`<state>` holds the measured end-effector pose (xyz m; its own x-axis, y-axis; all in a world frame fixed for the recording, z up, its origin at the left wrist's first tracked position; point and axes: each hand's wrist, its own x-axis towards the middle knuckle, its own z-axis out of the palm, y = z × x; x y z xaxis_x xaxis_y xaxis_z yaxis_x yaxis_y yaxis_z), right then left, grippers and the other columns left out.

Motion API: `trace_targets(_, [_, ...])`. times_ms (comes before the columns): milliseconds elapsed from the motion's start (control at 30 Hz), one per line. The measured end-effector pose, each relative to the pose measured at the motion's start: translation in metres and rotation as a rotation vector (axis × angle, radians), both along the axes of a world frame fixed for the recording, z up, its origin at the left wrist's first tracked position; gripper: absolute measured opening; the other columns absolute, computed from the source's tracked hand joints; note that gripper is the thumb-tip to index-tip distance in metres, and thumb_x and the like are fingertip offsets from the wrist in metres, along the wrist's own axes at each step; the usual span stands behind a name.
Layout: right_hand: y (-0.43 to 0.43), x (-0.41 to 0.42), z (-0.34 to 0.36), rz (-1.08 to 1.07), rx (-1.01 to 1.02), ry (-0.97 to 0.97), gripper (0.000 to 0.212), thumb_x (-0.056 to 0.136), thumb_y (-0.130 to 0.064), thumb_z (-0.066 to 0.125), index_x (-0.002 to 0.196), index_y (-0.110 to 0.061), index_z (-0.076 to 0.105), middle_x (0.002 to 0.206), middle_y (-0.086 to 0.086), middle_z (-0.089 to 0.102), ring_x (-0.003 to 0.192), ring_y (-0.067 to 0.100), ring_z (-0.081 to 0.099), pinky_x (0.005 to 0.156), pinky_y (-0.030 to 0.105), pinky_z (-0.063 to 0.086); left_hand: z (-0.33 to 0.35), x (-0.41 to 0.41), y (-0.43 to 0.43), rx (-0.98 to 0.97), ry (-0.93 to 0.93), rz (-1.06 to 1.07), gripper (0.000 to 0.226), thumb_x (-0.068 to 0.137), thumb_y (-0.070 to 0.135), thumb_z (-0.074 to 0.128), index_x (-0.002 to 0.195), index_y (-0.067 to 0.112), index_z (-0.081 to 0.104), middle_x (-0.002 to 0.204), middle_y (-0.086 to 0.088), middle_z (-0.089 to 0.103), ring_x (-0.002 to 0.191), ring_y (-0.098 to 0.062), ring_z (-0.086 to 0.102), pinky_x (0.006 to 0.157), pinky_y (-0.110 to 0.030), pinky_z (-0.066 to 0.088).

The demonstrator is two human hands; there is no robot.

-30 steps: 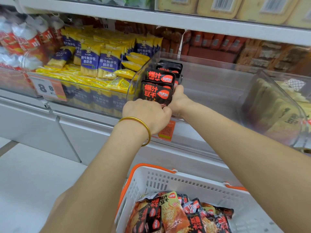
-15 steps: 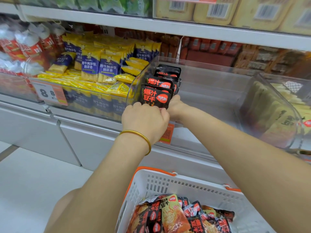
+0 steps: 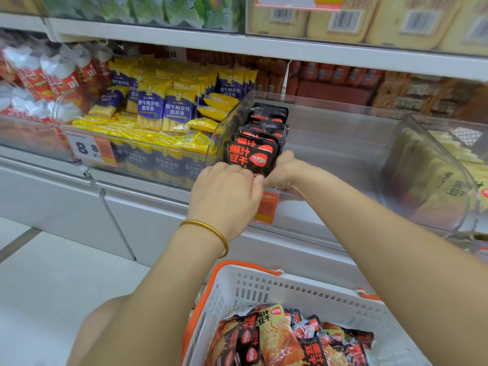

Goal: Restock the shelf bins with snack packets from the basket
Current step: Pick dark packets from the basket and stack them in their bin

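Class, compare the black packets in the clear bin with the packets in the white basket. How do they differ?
The bin packets stand upright in a neat row; the basket packets lie jumbled. The bin packets are all black; the basket packets mix black and orange. Both include black packets with red lettering.

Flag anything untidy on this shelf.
Several loose yellow packets lie flat and tipped at odd angles around the upright blue-label packets in their bin. The black packets stand in a neat row.

Bare forearms, left wrist – thin gold bangle [image 3: 208,229]
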<state>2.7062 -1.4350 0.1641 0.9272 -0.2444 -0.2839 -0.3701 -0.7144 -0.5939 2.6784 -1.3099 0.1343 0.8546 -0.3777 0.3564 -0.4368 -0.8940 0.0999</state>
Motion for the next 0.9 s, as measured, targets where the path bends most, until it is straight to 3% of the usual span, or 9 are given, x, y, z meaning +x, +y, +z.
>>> trace_targets(67, [0.001, 0.003, -0.001, -0.041, 0.100, -0.004, 0.066, 0.087, -0.018, 0.065, 0.136, 0.001, 0.025, 0.134, 0.015, 0.043, 0.124, 0.027, 0.044, 0.099, 0.032, 0.037, -0.001, 0.000, 0.000, -0.008, 0.017, -0.002, 0.046, 0.100, 0.038, 0.020, 0.095, 0.018, 0.061, 0.102, -0.003, 0.064, 0.101, -0.025, 0.051, 0.084, -0.035, 0.034])
trace_targets(167, [-0.002, 0.003, 0.003, 0.001, 0.175, 0.019, 0.045, 0.079, -0.007, 0.073, 0.113, -0.004, 0.043, 0.089, 0.005, 0.057, 0.076, 0.016, 0.056, 0.059, 0.023, 0.047, -0.001, 0.001, 0.000, -0.032, 0.032, -0.005, 0.043, 0.100, 0.037, 0.022, 0.096, 0.018, 0.061, 0.103, -0.003, 0.064, 0.102, -0.024, 0.051, 0.085, -0.036, 0.034])
trace_targets(234, [-0.002, 0.001, 0.005, -0.023, 0.190, 0.023, 0.030, 0.077, -0.004, 0.074, 0.091, -0.007, 0.048, 0.074, 0.004, 0.056, 0.062, 0.013, 0.054, 0.050, 0.022, 0.044, -0.001, 0.002, 0.000, -0.061, 0.033, -0.008, 0.043, 0.099, 0.037, 0.022, 0.097, 0.018, 0.061, 0.103, -0.002, 0.064, 0.102, -0.024, 0.050, 0.086, -0.035, 0.034])
trace_targets(367, [-0.003, -0.001, 0.007, 0.005, 0.085, -0.044, 0.032, 0.075, -0.012, 0.077, 0.096, -0.009, 0.054, 0.072, 0.002, 0.056, 0.059, 0.012, 0.053, 0.045, 0.020, 0.041, 0.001, 0.001, 0.003, -0.110, 0.002, -0.028, 0.053, 0.094, 0.040, 0.013, 0.097, 0.018, 0.061, 0.103, -0.001, 0.063, 0.103, -0.023, 0.048, 0.086, -0.034, 0.033])
trace_targets(501, [-0.009, -0.018, 0.013, -0.014, 0.065, -0.208, 0.046, 0.075, -0.009, 0.077, 0.103, -0.010, 0.041, 0.079, 0.002, 0.050, 0.079, 0.022, 0.057, 0.067, 0.031, 0.051, 0.004, -0.002, 0.009, -0.109, -0.044, -0.046, 0.059, 0.085, 0.043, 0.009, 0.093, 0.017, 0.062, 0.099, -0.002, 0.064, 0.100, -0.024, 0.049, 0.085, -0.035, 0.034])
trace_targets(601, [-0.013, -0.052, 0.020, 0.013, 0.021, -0.457, 0.035, 0.077, -0.012, 0.076, 0.094, -0.016, 0.045, 0.082, 0.003, 0.057, 0.077, 0.022, 0.057, 0.069, 0.036, 0.051, 0.011, -0.006, 0.011, -0.127, -0.107, -0.070, 0.050, 0.082, 0.041, 0.014, 0.080, 0.015, 0.057, 0.088, -0.007, 0.063, 0.092, -0.031, 0.051, 0.078, -0.038, 0.036])
trace_targets(668, [-0.013, -0.081, 0.015, 0.052, 0.089, -0.522, 0.025, 0.079, -0.010, 0.073, 0.081, -0.019, 0.050, 0.077, 0.005, 0.062, 0.070, 0.020, 0.062, 0.063, 0.034, 0.052, 0.013, -0.019, 0.014, -0.176, -0.160, -0.075, 0.047, 0.083, 0.036, 0.023, 0.086, 0.011, 0.063, 0.088, -0.009, 0.064, 0.089, -0.033, 0.053, 0.077, -0.043, 0.041])
trace_targets(801, [-0.007, -0.113, -0.049, 0.186, 0.197, -0.215, 0.018, 0.086, 0.000, 0.059, 0.078, -0.015, 0.055, 0.064, 0.005, 0.060, 0.056, 0.019, 0.064, 0.049, 0.031, 0.050, -0.011, -0.059, 0.028, -0.272, -0.147, -0.090, 0.034, 0.083, 0.024, 0.036, 0.089, 0.012, 0.067, 0.086, -0.005, 0.066, 0.085, -0.032, 0.054, 0.074, -0.045, 0.044])
trace_targets(901, [0.000, -0.108, -0.134, 0.238, 0.123, 0.194, 0.009, 0.090, 0.000, 0.052, 0.086, -0.006, 0.057, 0.067, 0.011, 0.061, 0.060, 0.025, 0.063, 0.059, 0.032, 0.055, -0.037, -0.068, 0.025, -0.168, 0.183, -0.098, 0.029, 0.086, 0.016, 0.041, 0.097, 0.015, 0.068, 0.096, -0.002, 0.067, 0.098, -0.026, 0.054, 0.079, -0.042, 0.047])
